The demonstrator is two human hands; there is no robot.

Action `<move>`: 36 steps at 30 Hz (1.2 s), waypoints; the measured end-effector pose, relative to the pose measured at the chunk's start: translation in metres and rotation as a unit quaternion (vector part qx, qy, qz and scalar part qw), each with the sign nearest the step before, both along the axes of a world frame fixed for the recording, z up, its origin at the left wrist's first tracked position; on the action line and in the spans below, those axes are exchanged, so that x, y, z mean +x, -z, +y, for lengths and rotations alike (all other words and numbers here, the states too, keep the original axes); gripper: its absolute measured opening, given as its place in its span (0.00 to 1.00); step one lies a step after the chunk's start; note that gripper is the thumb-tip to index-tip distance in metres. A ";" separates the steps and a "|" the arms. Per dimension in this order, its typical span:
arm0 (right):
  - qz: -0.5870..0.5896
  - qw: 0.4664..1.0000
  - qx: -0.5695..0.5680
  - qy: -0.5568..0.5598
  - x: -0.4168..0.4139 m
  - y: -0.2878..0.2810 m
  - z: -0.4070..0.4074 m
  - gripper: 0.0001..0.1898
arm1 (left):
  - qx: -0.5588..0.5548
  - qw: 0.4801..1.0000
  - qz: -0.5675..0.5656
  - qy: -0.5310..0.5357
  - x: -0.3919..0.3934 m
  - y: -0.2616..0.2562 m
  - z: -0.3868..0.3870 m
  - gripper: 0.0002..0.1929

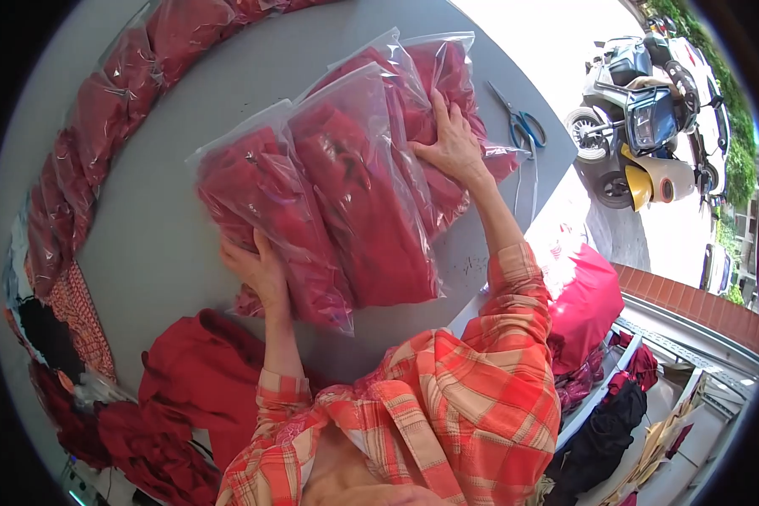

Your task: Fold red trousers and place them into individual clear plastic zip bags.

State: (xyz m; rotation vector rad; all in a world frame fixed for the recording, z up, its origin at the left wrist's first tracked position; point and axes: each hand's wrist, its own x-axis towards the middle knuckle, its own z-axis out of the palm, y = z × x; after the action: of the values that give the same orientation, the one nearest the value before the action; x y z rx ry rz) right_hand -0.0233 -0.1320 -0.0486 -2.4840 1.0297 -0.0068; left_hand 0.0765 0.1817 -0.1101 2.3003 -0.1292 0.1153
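Several clear plastic bags of folded red fabric lie side by side and overlapping on a grey table. My left hand [256, 269] is at the left edge of the leftmost bag [259, 183]; its thumb lies against the plastic, and whether the fingers grip is unclear. Beside that, a middle bag [360, 209] overlaps its neighbours. My right hand [452, 145] rests with fingers spread on the bags at the right, touching the far-right bag [439, 60]. Blue-handled scissors [517, 120] lie just beyond it.
More bagged red fabric [101, 101] lines the far left edge of the grey table [158, 209]. Loose red cloth [196, 367] hangs at the near edge. A white strip [531, 183] trails from the scissors. To the right are a red bundle [585, 303], a metal rack [601, 392] and parked scooters [645, 120].
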 end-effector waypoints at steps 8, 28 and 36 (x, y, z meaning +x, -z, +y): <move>-0.011 0.998 -0.017 0.061 0.096 0.012 -0.068 0.58 | -0.005 0.998 -0.024 -0.052 0.058 -0.001 -0.041 0.36; -0.080 0.928 -0.154 -0.330 -0.008 -0.002 0.094 0.40 | -0.024 0.999 0.005 0.044 0.030 -0.017 0.025 0.27; -0.077 0.911 -0.238 -0.328 0.117 0.000 0.065 0.43 | -0.033 0.995 -0.094 0.020 0.077 0.001 -0.002 0.29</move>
State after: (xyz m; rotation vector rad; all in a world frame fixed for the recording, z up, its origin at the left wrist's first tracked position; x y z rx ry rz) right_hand 0.0942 -0.0670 -0.0483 -3.0887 0.0833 -0.2702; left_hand 0.1532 0.1800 -0.1110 2.2171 -0.2634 0.3120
